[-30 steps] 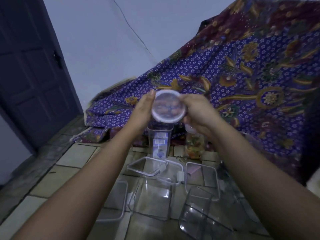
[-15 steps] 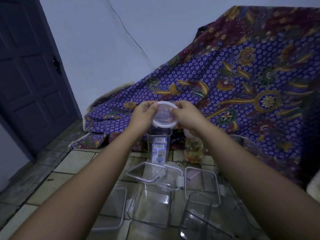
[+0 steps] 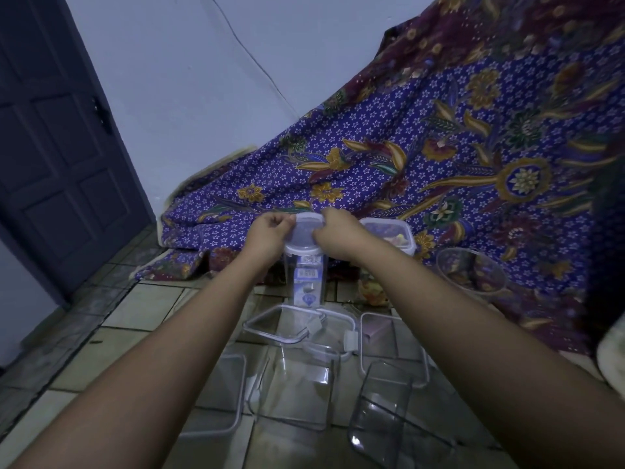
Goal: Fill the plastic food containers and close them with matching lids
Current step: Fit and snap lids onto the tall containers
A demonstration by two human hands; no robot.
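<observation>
Floor: pale tiles [image 3: 145, 309] with dark grout carry all the containers; no desk is in view.
Near containers: an empty clear rectangular tub [image 3: 378, 414] lies tilted at lower right; a second empty clear tub [image 3: 297, 390] stands just left of it.
Loose lids: a clear lid [image 3: 220, 397] with a white rim lies flat at the left; another clear lid [image 3: 280, 324] rests tilted behind the tubs; a lid frame [image 3: 389, 346] with a pink piece under it lies to the right.
Left grip: the left hand [image 3: 267, 233] has its fingers curled, pinching the left edge of the round lid [image 3: 302, 235].
Right grip: the right hand [image 3: 336, 235] clenches on the lid's right edge, fingertips pressed onto its top.
Task container: the tall clear canister [image 3: 306, 279] stands upright on the tiles under the lid, and small blue-and-white cartons are stacked inside it.
Lid seating: the round lid sits on the canister's mouth; whether it is fully snapped down cannot be told.
Behind right: a lidded container [image 3: 389, 233] holds colourful pieces, too blurred to identify.
Far right: a clear round bowl [image 3: 470, 269] rests against the cloth.
Room: a purple floral batik cloth [image 3: 439, 147] drapes over something bulky; a pale wall [image 3: 203, 79] and a dark panelled door [image 3: 57, 147] lie beyond.
</observation>
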